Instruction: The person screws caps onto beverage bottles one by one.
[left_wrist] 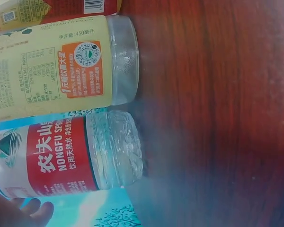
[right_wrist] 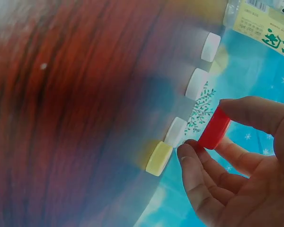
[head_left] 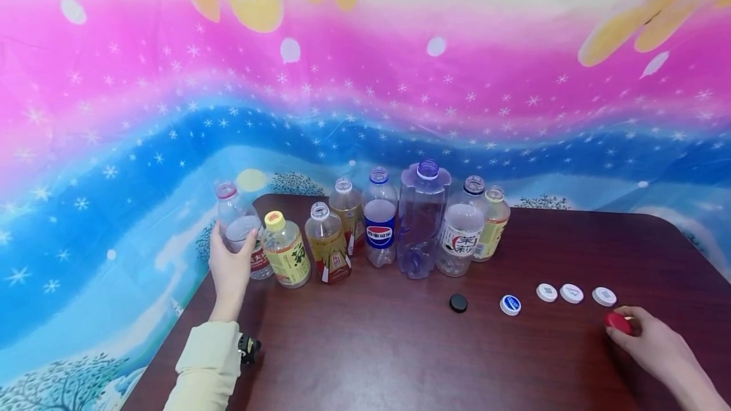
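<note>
At the far left, my left hand (head_left: 231, 268) is round a clear bottle (head_left: 260, 262) with a red ring at its uncapped mouth. The left wrist view shows this bottle's red label (left_wrist: 61, 158) and fingertips of the left hand (left_wrist: 21, 213) beside it. Over the right side of the table, my right hand (head_left: 657, 344) pinches a red cap (head_left: 618, 323). Seen from the right wrist, the red cap (right_wrist: 214, 127) is between thumb and fingers of the right hand (right_wrist: 251, 165), above the table surface. A yellow cap (right_wrist: 159, 158) lies near the fingertips.
A yellow-capped bottle (head_left: 288, 255) stands beside the held one. Several uncapped bottles continue the row rightward, among them a Pepsi bottle (head_left: 380, 227) and a tall purple one (head_left: 421, 227). In front lie a black cap (head_left: 458, 303), a blue-and-white cap (head_left: 511, 305) and white caps (head_left: 572, 293).
</note>
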The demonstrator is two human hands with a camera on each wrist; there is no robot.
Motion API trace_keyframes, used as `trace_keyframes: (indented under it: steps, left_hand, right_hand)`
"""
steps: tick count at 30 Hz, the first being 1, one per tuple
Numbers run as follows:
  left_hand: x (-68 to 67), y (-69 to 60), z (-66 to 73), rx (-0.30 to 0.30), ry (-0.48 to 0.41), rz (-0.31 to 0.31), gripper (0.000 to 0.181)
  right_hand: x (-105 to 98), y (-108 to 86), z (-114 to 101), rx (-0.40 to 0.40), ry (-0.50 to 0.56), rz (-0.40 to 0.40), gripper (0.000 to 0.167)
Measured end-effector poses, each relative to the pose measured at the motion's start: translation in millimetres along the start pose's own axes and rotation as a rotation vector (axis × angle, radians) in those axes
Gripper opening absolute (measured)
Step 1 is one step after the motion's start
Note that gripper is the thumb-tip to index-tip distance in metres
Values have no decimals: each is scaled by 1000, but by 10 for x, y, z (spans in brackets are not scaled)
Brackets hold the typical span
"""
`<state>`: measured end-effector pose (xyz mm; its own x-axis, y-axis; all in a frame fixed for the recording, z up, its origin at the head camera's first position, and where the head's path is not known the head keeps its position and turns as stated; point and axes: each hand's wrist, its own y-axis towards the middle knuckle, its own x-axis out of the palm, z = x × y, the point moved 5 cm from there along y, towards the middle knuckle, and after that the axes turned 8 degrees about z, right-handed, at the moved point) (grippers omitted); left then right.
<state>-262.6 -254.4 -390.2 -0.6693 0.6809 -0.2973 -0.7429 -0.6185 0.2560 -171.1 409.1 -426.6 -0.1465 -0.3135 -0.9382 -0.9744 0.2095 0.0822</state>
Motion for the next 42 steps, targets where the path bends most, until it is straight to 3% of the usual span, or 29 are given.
trace_keyframes:
  steps: [5, 12, 20, 26, 31, 35, 38, 42]
  left_hand:
    - [-40, -16, -6, -31, -91, 35, 83]
    - [-141, -99, 19, -38, -102, 65, 80]
    - [-327, -295, 32, 36, -26, 93, 90]
    - [-392, -506, 83, 88, 33, 112, 81]
    - [-367, -719, 177, 122, 71, 94, 77]
    - [-305, -889, 286, 149, 85, 68, 76]
    - [-223, -1023, 389, 162, 87, 19, 75]
    - [-22, -1232, 539, 232, 74, -67, 77]
  right_hand:
    - [-45, 4, -21, 8, 11, 33, 50]
    - [-153, 17, -77, 28, 26, 95, 50]
    - [-282, 4, -241, -14, 56, 143, 46]
    - [-322, -11, -324, 36, 86, 205, 53]
    - [-369, -19, -466, 36, 127, 262, 51]
    - [-448, -42, -655, -8, 157, 286, 46]
    - [-511, -62, -851, -50, 191, 314, 43]
    - [-573, -84, -1158, -112, 226, 369, 39]
